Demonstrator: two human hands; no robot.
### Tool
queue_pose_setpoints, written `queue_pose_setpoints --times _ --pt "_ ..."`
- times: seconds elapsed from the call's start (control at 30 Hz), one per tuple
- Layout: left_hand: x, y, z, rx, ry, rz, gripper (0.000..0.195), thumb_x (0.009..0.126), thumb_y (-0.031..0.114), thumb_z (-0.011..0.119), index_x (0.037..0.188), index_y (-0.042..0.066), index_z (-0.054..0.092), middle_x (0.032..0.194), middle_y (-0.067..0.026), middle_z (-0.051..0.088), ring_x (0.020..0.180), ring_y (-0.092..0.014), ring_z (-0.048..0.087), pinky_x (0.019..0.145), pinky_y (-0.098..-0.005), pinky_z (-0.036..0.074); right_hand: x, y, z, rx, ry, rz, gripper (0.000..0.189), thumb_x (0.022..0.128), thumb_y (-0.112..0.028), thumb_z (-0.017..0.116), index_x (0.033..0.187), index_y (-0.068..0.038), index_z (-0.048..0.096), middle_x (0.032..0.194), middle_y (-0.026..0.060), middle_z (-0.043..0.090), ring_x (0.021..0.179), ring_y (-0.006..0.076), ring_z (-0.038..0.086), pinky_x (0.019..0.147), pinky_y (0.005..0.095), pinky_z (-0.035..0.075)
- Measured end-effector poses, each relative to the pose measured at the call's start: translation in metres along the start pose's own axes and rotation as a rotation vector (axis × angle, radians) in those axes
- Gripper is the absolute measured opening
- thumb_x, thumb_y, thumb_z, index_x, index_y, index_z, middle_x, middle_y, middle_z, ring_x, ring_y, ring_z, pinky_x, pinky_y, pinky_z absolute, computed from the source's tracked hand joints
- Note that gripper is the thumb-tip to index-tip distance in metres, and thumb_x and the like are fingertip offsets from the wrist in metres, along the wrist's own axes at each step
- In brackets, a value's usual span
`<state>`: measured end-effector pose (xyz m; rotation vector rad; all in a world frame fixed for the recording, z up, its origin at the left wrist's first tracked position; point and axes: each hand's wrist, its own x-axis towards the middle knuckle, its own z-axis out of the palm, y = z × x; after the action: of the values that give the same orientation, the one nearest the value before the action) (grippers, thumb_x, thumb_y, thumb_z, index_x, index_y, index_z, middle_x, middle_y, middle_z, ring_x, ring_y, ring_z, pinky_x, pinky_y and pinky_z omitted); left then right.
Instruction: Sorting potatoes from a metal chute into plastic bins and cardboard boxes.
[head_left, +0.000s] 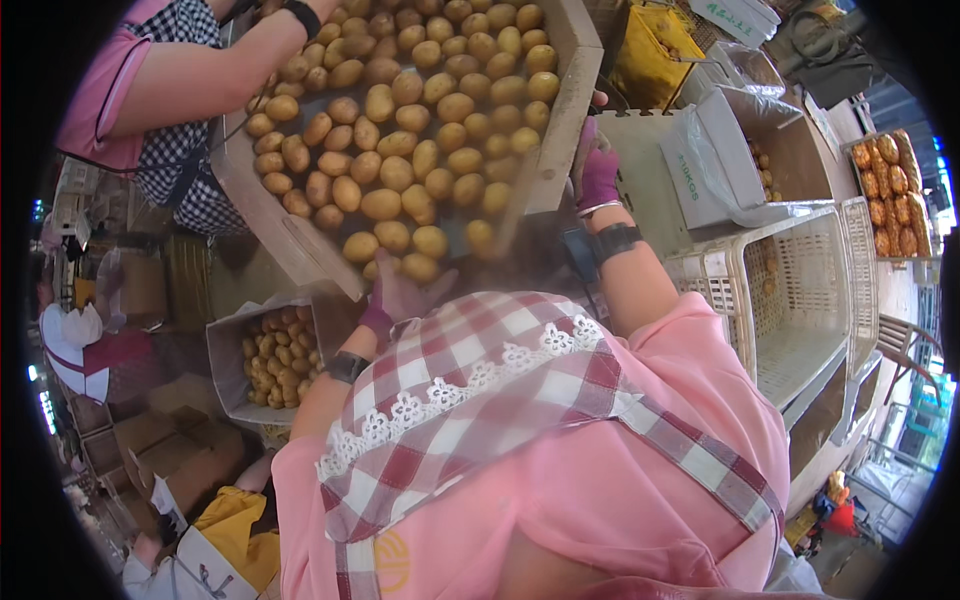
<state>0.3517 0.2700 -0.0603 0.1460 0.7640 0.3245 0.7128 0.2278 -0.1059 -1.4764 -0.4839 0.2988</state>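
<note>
A wood-sided sorting tray (551, 154) spreads before me, holding many potatoes (397, 172) on a dark bottom. My left hand (405, 292), in a purple glove, is at the tray's near lip, thumb and fingers apart, close to the lowest potatoes; it is somewhat blurred. Along the outer face of the right side board lies my right hand (598, 169), also purple-gloved, with some of its fingers hidden. Each of my wrists bears a dark band. Whether the right fingers grip the board is not visible.
Another person's arm (202, 82) reaches over the tray's far left. A lined carton of potatoes (225, 367) stands at left. On the right are a white carton (712, 172), a plastic crate (795, 330) and a yellow container (652, 56). Another person (232, 532) is at lower left.
</note>
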Motion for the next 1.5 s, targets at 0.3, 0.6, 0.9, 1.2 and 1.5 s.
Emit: queue_pose_setpoints --times 0.3,0.6,0.9,1.2,1.5 --pt "-0.010 0.000 0.012 -0.110 0.035 -0.009 0.102 0.082 0.075 0.046 0.148 0.006 0.010 0.149 -0.0199 0.019 0.132 -0.047 0.031 0.110 -0.0532 0.034 -0.021 -0.033 -0.012 0.281 -0.020 0.221 0.036 0.097 -0.031 0.056 0.084 0.001 0.065 0.076 -0.0012 0.063 0.065 0.0045 0.049 0.057 0.0232 0.040" --pt "0.010 -0.005 -0.018 0.411 0.040 0.081 0.115 0.077 0.081 0.044 0.144 -0.006 0.014 0.147 -0.0216 0.027 0.128 -0.041 0.040 0.112 -0.0492 0.027 -0.035 -0.154 -0.026 0.124 -0.325 -0.007 0.050 0.096 -0.050 0.047 0.113 -0.004 0.060 0.079 0.0063 0.063 0.052 0.0112 0.055 0.044 0.0218 0.042" --pt "-0.004 -0.005 0.004 0.385 -0.066 0.059 0.105 0.078 0.085 0.031 0.148 0.008 0.021 0.151 -0.0166 0.025 0.135 -0.036 0.030 0.113 -0.0517 0.021 -0.046 -0.079 -0.023 0.372 -0.238 0.428 0.037 0.097 -0.041 0.051 0.111 -0.007 0.058 0.089 0.0028 0.059 0.066 0.0081 0.051 0.059 0.0196 0.044" --pt "0.002 0.004 0.000 -0.454 0.137 -0.187 0.119 0.064 0.090 0.048 0.148 0.009 0.026 0.155 -0.0149 0.020 0.141 -0.030 0.019 0.115 -0.0439 0.017 -0.067 -0.199 -0.013 0.106 -0.709 0.148 0.030 0.096 -0.024 0.052 0.120 -0.005 0.056 0.096 0.0024 0.060 0.074 0.0081 0.056 0.064 0.0202 0.045" --pt "0.043 0.008 -0.031 -0.489 -0.084 -0.257 0.114 0.071 0.083 0.052 0.145 0.003 0.020 0.140 -0.0196 0.035 0.126 -0.039 0.042 0.106 -0.0524 0.038 -0.069 -0.189 -0.018 0.171 -0.770 0.010 0.052 0.081 -0.008 0.073 0.128 -0.006 0.053 0.124 0.0011 0.055 0.104 0.0092 0.053 0.087 0.0220 0.047"
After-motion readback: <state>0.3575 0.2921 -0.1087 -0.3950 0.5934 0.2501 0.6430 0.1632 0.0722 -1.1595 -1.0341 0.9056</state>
